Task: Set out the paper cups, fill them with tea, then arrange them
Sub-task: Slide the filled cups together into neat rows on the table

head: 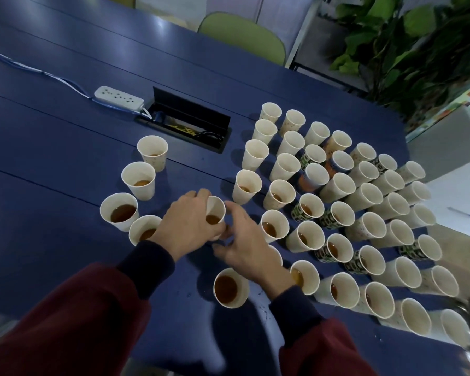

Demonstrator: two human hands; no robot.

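On the blue table [65, 147], my left grip [185, 226] clasps a white tea-filled paper cup [215, 208]; my right grip [244, 248] hovers spread beside it.

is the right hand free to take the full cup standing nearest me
Probably yes: the right hand is empty with loose fingers, and that cup stands beside its wrist, apart from other cups; the hand needs to draw back.

My left sleeve [65, 321], entering at 7 o'clock, and right sleeve [323, 348], at 5 o'clock, are loose maroon, each ending in a snug navy cuff [147, 264].
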